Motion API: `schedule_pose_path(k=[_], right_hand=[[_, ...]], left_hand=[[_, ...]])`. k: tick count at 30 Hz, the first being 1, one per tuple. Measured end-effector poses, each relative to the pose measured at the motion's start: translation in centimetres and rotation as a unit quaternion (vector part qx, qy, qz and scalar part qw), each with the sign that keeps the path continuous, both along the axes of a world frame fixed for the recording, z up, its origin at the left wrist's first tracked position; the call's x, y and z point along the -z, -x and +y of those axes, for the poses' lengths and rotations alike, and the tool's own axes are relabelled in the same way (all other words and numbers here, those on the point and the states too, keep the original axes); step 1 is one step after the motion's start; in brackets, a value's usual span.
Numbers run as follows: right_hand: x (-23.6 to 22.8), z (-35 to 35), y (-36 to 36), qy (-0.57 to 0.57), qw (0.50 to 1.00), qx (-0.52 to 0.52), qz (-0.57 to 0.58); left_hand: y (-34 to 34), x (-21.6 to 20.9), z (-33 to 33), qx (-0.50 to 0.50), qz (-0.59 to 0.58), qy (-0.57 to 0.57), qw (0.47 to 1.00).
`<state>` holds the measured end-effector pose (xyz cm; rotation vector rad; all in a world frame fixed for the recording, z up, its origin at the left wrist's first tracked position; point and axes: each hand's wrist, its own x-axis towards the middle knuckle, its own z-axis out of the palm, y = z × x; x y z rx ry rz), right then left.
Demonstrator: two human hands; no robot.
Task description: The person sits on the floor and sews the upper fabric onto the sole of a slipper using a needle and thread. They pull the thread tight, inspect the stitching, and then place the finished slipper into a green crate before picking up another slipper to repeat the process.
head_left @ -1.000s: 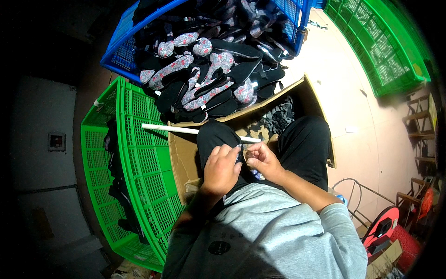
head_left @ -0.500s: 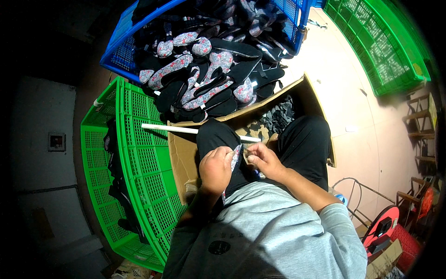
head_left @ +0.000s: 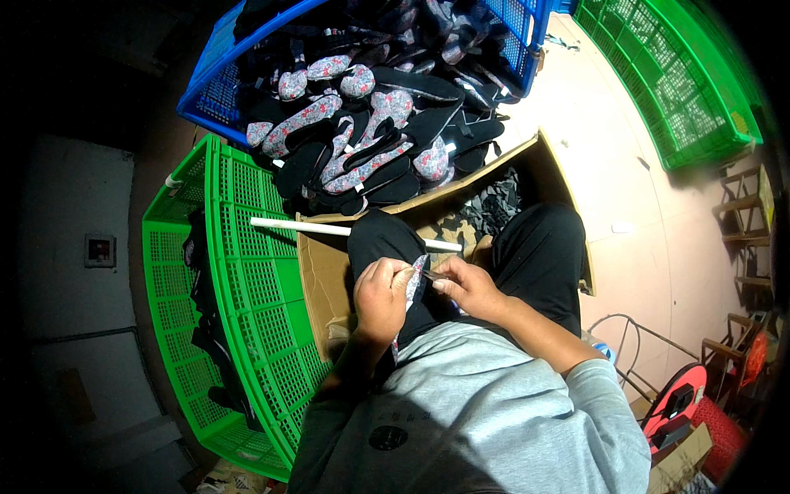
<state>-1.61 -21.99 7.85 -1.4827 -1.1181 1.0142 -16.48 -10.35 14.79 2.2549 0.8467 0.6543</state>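
Note:
Over my lap, my left hand (head_left: pixel 381 298) is closed on a narrow floral fabric piece (head_left: pixel 414 281) with a dark side. Its lower end shows below the hand, against my shirt. My right hand (head_left: pixel 473 290) faces it from the right, thumb and fingers pinched together. A small dark, thin thing (head_left: pixel 432 275) sticks out of that pinch and reaches the edge of the floral piece; its kind is too small to make out. Both hands are close together above my left thigh.
A cardboard box (head_left: pixel 317 276) with dark fabric scraps (head_left: pixel 494 204) lies around my legs, a white rod (head_left: pixel 300 226) across it. Ahead, a blue crate (head_left: pixel 216 62) overflows with floral-and-black padded pieces (head_left: pixel 387 165). Green crates (head_left: pixel 263 288) stand at left and far right.
My right hand has shifted slightly, and its dark thing now shows against the floral piece. The left hand has barely moved and keeps hold of the piece.

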Motion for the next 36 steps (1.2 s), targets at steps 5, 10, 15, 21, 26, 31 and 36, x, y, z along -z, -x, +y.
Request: schedule_pose_path(k=[5,10,15,21,26,31,36], right_hand=[[0.0,0.1,0.2,-0.001,1.0,-0.004,-0.009],[0.3,0.2,0.4,-0.018,1.0,0.006,-0.015],[1.0,0.3,1.3,-0.031,0.999,0.036,-0.018],[0.5,0.3,1.4,-0.017,0.998,0.041,-0.04],[0.9,0.2,1.4,-0.007,0.998,0.058,-0.016],[-0.2,0.5,1.0,-0.013,0.997,0.041,-0.062],[-0.7,0.7,0.9,-0.006,0.996,0.027,-0.081]], left_hand=[[0.0,0.1,0.0,0.026,-0.051,0.051,0.997],[0.0,0.5,0.1,0.027,-0.068,0.083,0.994],[0.2,1.3,0.3,0.004,-0.101,0.162,0.982],[0.5,2.1,0.6,-0.017,-0.124,0.23,0.965],[0.5,2.0,0.6,-0.018,-0.121,0.237,0.964],[0.4,2.1,0.5,-0.017,-0.125,0.248,0.96],[0.4,1.8,0.5,-0.014,-0.126,0.25,0.96]])
